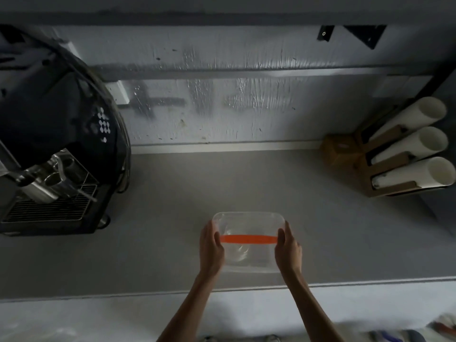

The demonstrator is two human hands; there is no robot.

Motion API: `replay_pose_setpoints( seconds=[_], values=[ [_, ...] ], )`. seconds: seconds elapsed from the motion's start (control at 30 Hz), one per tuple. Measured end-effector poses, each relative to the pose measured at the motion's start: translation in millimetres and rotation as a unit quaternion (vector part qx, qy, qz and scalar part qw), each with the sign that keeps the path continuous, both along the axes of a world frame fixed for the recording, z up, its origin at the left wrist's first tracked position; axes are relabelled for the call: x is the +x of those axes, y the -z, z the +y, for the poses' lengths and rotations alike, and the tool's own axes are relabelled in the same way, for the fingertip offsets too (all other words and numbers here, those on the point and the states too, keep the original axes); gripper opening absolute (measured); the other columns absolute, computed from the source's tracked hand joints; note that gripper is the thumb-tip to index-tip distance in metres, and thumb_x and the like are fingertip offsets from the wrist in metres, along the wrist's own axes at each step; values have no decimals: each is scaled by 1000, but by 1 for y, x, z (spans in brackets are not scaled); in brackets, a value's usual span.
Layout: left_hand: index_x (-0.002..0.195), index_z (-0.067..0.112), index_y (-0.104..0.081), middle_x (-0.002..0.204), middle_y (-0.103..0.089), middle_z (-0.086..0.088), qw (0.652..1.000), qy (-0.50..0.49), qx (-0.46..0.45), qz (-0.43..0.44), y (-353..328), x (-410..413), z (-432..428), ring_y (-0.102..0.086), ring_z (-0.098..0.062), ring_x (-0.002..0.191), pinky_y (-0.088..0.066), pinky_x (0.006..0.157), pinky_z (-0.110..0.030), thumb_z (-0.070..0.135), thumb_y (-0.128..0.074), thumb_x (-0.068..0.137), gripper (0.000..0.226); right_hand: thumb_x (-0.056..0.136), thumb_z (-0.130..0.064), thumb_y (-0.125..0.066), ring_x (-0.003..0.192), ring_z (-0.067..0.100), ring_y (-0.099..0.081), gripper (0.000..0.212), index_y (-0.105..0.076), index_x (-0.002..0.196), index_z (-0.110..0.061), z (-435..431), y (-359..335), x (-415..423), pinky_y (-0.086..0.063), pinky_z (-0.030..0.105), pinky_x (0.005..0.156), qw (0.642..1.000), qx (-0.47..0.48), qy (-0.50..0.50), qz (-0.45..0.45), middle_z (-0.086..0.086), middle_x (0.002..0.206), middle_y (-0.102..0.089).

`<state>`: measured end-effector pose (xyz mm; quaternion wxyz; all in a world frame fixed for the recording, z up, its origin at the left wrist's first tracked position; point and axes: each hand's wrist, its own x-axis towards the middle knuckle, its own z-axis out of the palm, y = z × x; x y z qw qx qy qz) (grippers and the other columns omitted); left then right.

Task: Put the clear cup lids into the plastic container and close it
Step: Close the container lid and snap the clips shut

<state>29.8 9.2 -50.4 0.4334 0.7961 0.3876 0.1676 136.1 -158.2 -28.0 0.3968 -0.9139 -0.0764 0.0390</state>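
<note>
A clear plastic container [249, 223] with an orange band across it rests on the grey counter near its front edge. My left hand [211, 250] grips its left side and my right hand [288, 250] grips its right side, thumbs over the top. Something clear and rounded shows faintly inside, and I cannot tell whether it is a cup lid. Whether the container's cover sits on it is unclear through the transparent plastic.
A black espresso machine [54, 149] with a metal drip grate fills the left side. At the right, a cardboard holder [385, 169] carries three white cup stacks [417, 146]. The grey counter [172, 218] ends at a front edge just below my wrists.
</note>
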Motion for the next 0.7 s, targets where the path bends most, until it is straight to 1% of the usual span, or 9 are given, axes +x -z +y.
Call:
replay_pose_setpoints(
  seconds=[0.07,0.13,0.23,0.33,0.47,0.53,0.6,0.7],
  values=[
    [141,4,-37,147,-42,-16,1000,-8,1,15,8,4,-1,-39,-26,137,-29,115,-35,8,-37,97,44,99,-22,-41,105,37,-65,40,-48,137,-10,3,9,6,-53,42,83,1000,-4,-3,-6,18,120,-67],
    [142,4,-36,148,-40,-14,1000,-12,10,14,11,2,-2,-38,-25,138,-28,115,-34,8,-36,97,45,99,-23,-41,108,35,-65,40,-48,137,-9,5,13,5,-53,41,85,1000,3,-9,-15,17,124,-65],
    [142,4,-36,147,-42,-15,999,-18,25,18,13,7,-2,-40,-27,136,-30,114,-34,7,-37,97,45,100,-24,-42,104,34,-67,40,-48,137,-10,5,15,9,-55,40,83,1000,6,-10,-24,15,123,-66],
    [141,2,-37,144,-45,-18,999,-24,33,27,15,10,-2,-43,-30,133,-32,111,-34,6,-38,96,44,100,-24,-42,94,33,-70,40,-48,137,-10,3,17,12,-56,37,77,1000,2,-4,-26,16,113,-70],
    [140,1,-38,137,-51,-21,998,-24,53,34,17,14,-4,-48,-36,125,-38,107,-39,4,-40,95,45,100,-24,-42,74,31,-71,41,-49,137,-9,-1,24,17,-54,34,63,1000,-4,-1,-28,16,90,-74],
    [141,2,-37,133,-54,-20,997,-17,70,32,19,15,-6,-50,-36,121,-40,105,-42,3,-40,94,46,100,-23,-43,72,33,-70,39,-51,135,-9,-2,28,18,-51,31,60,999,-10,2,-32,16,87,-74],
    [141,2,-36,129,-56,-19,996,-18,79,30,21,15,-7,-51,-36,117,-41,102,-43,2,-40,94,47,100,-22,-43,72,34,-70,36,-53,132,-10,-4,30,20,-47,29,59,999,-16,2,-32,16,85,-73],
    [140,2,-37,127,-58,-19,996,-22,85,30,23,15,-8,-52,-35,115,-41,100,-41,2,-41,94,47,100,-23,-41,71,33,-70,35,-53,131,-13,-4,33,21,-51,32,59,999,-21,1,-28,14,83,-73]
  ],
)
